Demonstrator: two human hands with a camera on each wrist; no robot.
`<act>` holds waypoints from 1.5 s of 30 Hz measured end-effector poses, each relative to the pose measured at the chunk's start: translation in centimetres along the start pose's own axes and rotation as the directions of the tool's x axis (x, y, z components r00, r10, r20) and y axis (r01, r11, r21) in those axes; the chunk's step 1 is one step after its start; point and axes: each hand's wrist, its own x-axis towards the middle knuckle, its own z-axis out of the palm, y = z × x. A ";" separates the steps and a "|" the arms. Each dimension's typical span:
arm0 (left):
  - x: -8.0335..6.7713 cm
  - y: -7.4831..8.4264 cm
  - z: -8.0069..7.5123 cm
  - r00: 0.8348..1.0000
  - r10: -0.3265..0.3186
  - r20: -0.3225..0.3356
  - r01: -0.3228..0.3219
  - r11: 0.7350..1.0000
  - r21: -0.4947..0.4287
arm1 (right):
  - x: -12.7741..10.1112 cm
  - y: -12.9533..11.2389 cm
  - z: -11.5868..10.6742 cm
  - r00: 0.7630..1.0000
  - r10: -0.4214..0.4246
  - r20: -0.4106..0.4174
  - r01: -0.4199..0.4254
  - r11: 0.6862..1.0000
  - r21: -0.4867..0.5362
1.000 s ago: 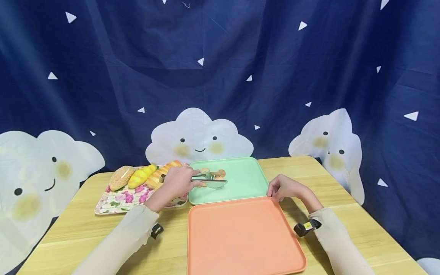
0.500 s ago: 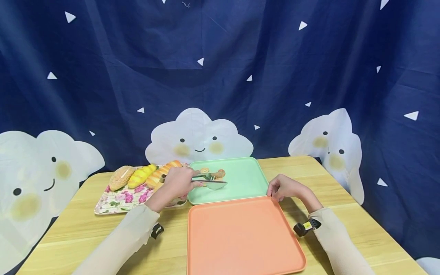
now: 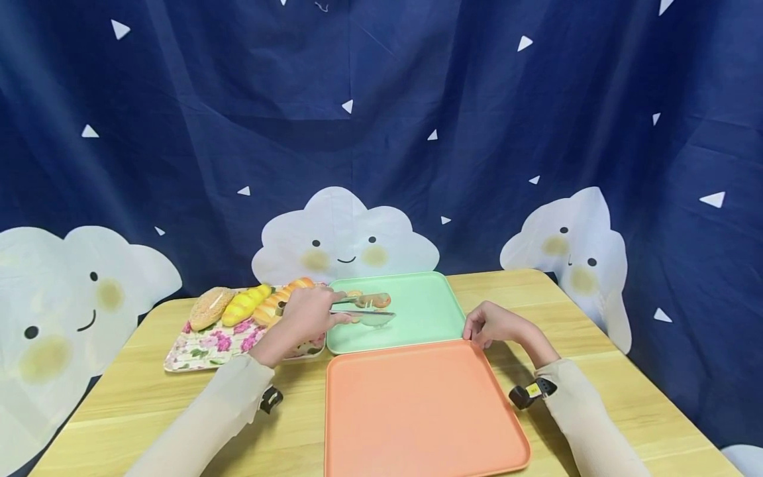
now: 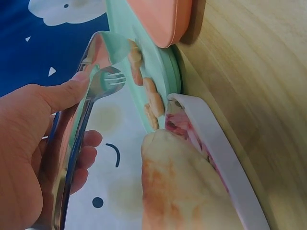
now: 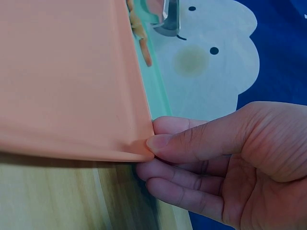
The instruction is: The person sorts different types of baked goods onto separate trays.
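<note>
Head cam: left hand [image 3: 306,317] squeezing tongs [image 3: 365,310] over the green tray [image 3: 429,311], right hand [image 3: 491,324] fingers curled, pinching the orange tray [image 3: 417,411] corner.

Metal tongs [image 3: 368,310] hover level over the green tray [image 3: 426,311], gripping a small pastry [image 3: 377,300].

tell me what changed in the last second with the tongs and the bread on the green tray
The left hand holds the metal tongs over the mint green plastic tray; their upper arm has come down from the earlier open spread, closing on the small brown bread piece. The right hand stays in its grip on the corner of the orange plastic tray, and the loaves on the floral tray have not moved.
</note>
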 end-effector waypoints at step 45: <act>-12.1 -9.8 -3.1 0.995 0.037 0.095 0.030 0.781 -0.623 | -0.1 0.3 -0.2 0.999 -0.041 0.013 0.041 0.999 -0.005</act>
